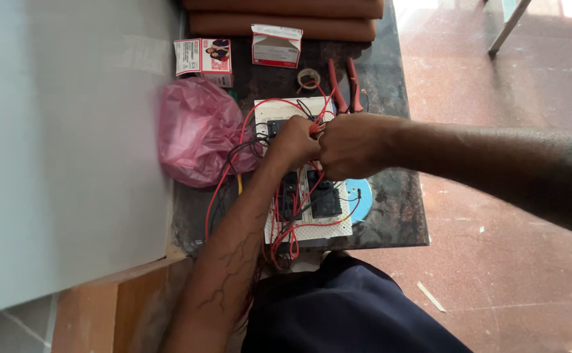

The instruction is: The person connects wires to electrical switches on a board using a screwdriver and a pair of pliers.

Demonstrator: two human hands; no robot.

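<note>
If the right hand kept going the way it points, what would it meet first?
Likely the left hand, already against the right hand over the white perforated board; beyond it, the crumpled pink plastic bag.

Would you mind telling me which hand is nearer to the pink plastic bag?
Left. The left hand is just beside the pink plastic bag; the right hand is beyond it, farther away.

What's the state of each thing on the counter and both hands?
left hand: closed, pinching red wires over the board
right hand: closed on the same wires
switch board: lying flat, wiring exposed
red wires: loose, looped over the board
pliers: lying flat, unheld
tape roll: lying flat
pink bag: crumpled, bulging
white box: flap open
red box: lying flat
</note>
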